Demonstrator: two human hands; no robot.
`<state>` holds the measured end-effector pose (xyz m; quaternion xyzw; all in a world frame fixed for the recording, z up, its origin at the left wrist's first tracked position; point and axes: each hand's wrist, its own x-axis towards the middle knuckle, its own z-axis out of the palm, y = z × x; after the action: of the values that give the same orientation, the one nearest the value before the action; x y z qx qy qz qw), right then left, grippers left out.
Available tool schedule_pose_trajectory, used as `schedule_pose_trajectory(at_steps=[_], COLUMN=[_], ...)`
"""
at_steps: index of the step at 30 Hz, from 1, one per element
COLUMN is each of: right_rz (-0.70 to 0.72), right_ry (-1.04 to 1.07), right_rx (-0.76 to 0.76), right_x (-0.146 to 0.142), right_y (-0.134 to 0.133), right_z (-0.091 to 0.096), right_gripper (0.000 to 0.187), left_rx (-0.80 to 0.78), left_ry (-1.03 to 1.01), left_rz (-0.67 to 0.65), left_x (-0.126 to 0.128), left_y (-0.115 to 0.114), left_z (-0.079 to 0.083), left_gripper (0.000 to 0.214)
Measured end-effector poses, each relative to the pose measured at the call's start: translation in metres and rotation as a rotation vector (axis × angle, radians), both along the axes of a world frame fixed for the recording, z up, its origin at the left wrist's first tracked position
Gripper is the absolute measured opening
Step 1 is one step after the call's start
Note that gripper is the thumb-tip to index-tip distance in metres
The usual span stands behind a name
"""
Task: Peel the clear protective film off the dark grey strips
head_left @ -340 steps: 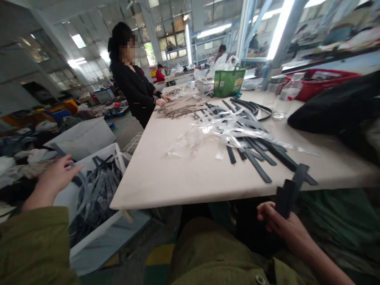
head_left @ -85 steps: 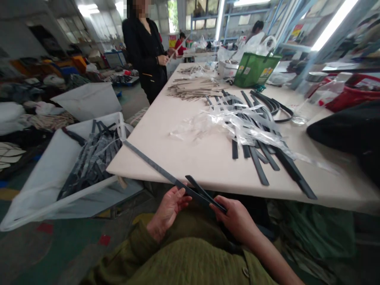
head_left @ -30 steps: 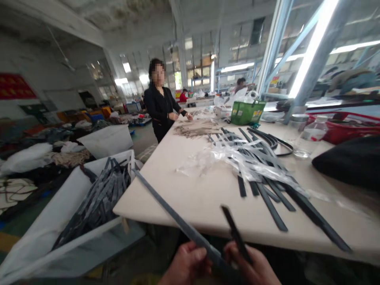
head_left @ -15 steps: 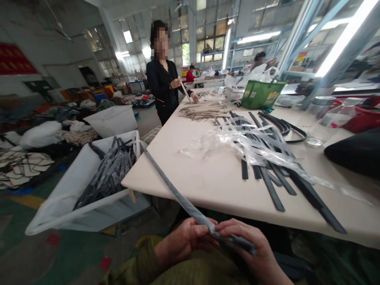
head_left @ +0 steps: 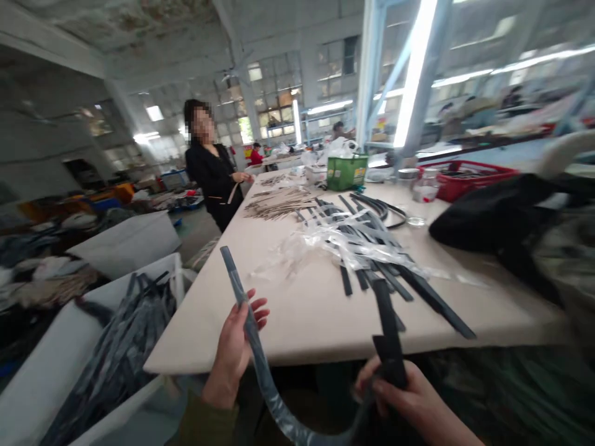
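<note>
Here, at seven o'clock in view, the left hand [head_left: 233, 344] pinches a film-covered dark strip [head_left: 263, 373] between thumb and fingers; the strip sags toward five o'clock, where the right hand [head_left: 409, 391] clasps dark pieces [head_left: 388, 319] near the desk [head_left: 209, 322].

The long strip [head_left: 262, 364] is slate grey, the desk [head_left: 199, 322] plain beige, the tote bag [head_left: 339, 174] green, the upper-right basket [head_left: 450, 189] red.
</note>
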<state>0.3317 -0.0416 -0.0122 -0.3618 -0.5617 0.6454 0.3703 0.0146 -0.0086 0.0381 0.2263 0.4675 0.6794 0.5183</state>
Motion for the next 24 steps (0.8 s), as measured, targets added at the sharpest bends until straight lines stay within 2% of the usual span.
schedule_pose_trajectory(at_steps=[2,5,9,12,14,17,19,22,24], right_rz=[-0.106,-0.245,-0.322,-0.337,-0.369,-0.428,-0.399,-0.320,-0.301], right_ry=[0.074,0.168,0.357,0.424,0.415,0.362,0.313,0.241,0.209], right_rx=[-0.024,-0.053,-0.096,-0.074,-0.031,-0.001,-0.014,0.013,0.047], right_x=[-0.014,-0.017,-0.010,-0.010,-0.013,-0.021,-0.026,-0.026,-0.020], right_y=[0.011,0.029,0.042,0.044,0.043,0.038,0.032,0.023,0.020], right_z=[0.017,0.034,0.035,0.029,0.025,0.023,0.022,0.019,0.018], right_gripper=[0.049,0.055,0.053,0.045,0.043,0.044,0.047,0.047,0.046], left_rx=[-0.029,-0.075,-0.086,-0.065,-0.025,0.086,0.094,0.105,0.193], left_ry=[0.076,0.157,0.263,0.389,0.439,0.451,0.495,0.655,0.796], left_rz=[-0.232,-0.551,-0.891,-1.074,-1.075,-0.937,-0.878,-0.893,-0.924], left_x=[0.032,0.068,0.091,0.098,0.102,0.113,0.121,0.129,0.131], left_y=[-0.004,-0.011,-0.016,-0.016,-0.013,-0.009,-0.009,-0.008,-0.006], left_z=[-0.010,-0.031,-0.055,-0.059,-0.056,-0.051,-0.049,-0.054,-0.060], left_gripper=[0.047,0.051,0.050,0.046,0.047,0.056,0.055,0.054,0.059])
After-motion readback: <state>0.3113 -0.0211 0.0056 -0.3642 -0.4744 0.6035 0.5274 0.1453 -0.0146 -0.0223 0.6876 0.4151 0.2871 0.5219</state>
